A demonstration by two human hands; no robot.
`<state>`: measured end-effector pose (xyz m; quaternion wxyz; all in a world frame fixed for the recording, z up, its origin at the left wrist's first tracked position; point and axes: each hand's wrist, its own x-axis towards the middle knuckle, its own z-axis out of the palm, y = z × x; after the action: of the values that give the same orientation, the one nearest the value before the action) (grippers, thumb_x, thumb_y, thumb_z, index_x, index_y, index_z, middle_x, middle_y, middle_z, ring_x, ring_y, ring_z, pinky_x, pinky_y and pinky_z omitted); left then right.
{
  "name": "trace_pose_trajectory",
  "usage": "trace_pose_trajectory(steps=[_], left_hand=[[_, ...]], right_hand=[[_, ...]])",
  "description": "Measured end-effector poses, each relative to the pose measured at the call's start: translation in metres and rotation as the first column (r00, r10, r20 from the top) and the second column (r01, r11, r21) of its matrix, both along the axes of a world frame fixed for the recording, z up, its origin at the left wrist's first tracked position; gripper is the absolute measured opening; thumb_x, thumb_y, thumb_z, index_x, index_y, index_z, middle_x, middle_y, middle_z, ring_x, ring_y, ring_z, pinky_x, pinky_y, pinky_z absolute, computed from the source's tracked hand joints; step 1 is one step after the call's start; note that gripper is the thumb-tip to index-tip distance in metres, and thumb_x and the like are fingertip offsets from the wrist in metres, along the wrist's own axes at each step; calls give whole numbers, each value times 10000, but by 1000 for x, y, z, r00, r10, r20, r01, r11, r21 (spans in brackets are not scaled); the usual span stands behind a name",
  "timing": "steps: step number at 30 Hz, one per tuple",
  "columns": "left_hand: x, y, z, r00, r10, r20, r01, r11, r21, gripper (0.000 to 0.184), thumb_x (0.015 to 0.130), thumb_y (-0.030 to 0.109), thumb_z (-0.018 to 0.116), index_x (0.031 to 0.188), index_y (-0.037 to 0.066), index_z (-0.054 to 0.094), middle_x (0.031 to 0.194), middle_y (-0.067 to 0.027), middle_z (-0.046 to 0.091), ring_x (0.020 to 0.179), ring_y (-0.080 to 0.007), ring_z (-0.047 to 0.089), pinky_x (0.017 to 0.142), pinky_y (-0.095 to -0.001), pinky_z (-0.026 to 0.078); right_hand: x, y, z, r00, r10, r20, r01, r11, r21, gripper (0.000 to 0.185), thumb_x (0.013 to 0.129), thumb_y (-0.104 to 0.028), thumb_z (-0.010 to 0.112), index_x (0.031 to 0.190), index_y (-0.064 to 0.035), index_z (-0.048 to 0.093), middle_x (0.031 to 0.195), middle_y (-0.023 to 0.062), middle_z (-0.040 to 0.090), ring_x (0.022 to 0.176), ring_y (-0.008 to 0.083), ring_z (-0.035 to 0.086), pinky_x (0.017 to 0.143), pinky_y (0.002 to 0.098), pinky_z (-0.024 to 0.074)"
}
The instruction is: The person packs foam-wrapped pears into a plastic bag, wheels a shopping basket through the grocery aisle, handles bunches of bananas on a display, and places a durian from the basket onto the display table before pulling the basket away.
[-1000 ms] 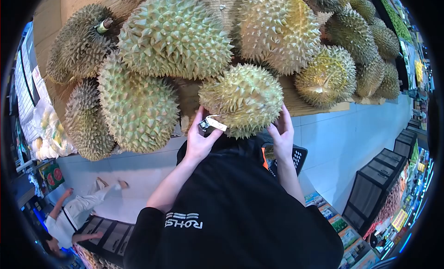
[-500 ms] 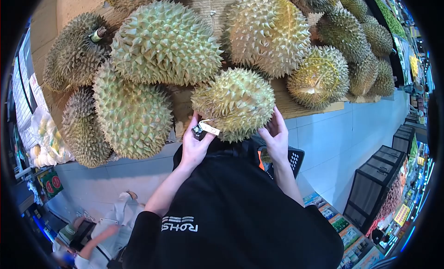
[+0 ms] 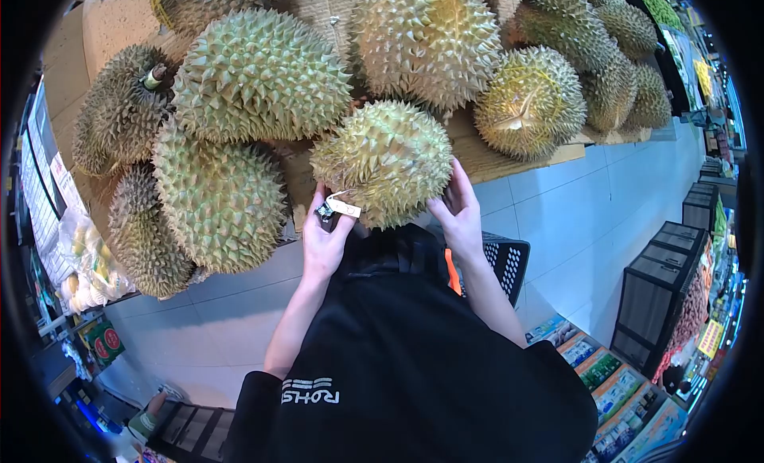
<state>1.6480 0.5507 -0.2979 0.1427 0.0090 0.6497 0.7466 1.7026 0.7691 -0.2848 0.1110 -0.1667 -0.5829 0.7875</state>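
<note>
Between my hands sits a spiky yellow-green durian [image 3: 386, 160] at the edge of the cardboard-covered stand. My left hand [image 3: 325, 238] presses its lower left side, near a small white tag [image 3: 344, 207] on a string and a small dark object [image 3: 325, 211] at the fingers. Against the right side of the fruit rests my right hand [image 3: 460, 216], fingers and thumb curved on the spines. A larger green durian [image 3: 259, 77] lies behind on the left, and another big one [image 3: 426, 45] behind on the right. The undersides of the held fruit are hidden.
More durians crowd the stand: one at left [image 3: 219, 196], a yellowish one at right [image 3: 532, 105]. A black basket [image 3: 508, 264] is beside my right forearm. Bagged fruit [image 3: 91, 260] hangs at far left. Dark crates [image 3: 656, 296] stand across the tiled floor.
The view has shifted, so the durian and both hands appear slightly higher and farther left. Both hands stay on the fruit. A person at lower left has mostly left the view.
</note>
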Motion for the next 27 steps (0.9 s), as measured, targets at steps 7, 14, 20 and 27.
trace_pose_trajectory(steps=[7, 14, 20, 27], left_hand=[[11, -14, 2, 999, 30, -45, -34, 995, -95, 520, 945, 28, 606, 1405, -100, 400, 1284, -131, 579, 1177, -170, 564, 1042, -310, 433], [19, -16, -1, 991, -39, -127, -27, 875, -484, 282, 895, 145, 704, 1111, -35, 680, 1020, -91, 731, 980, -132, 650, 901, -301, 481], [21, -12, 4, 995, -18, -94, -31, 869, -494, 263, 926, 150, 664, 1108, -40, 684, 1008, -92, 730, 958, -140, 652, 892, -302, 484], [28, -16, 16, 960, -150, -238, -43, 757, -652, 243, 900, 97, 673, 1097, -45, 681, 1039, -130, 719, 997, -195, 660, 934, -329, 478]], right_hand=[[10, -10, 3, 997, -72, -18, 73, 993, 89, 786, 865, -18, 684, 1504, 49, 231, 1513, 178, 351, 1399, 249, 360, 1162, 373, 283], [19, -8, -7, 998, -53, 29, 47, 982, 182, 711, 866, -82, 714, 1456, 59, 342, 1462, 197, 429, 1365, 265, 417, 1143, 376, 323], [18, -2, -12, 995, -92, 38, 79, 963, 256, 655, 852, -132, 737, 1413, 25, 438, 1362, 179, 540, 1263, 255, 532, 1073, 365, 411], [15, 3, -14, 995, -84, 45, 65, 944, 325, 629, 833, -127, 757, 1380, 21, 485, 1309, 163, 580, 1192, 240, 582, 1026, 351, 451]])
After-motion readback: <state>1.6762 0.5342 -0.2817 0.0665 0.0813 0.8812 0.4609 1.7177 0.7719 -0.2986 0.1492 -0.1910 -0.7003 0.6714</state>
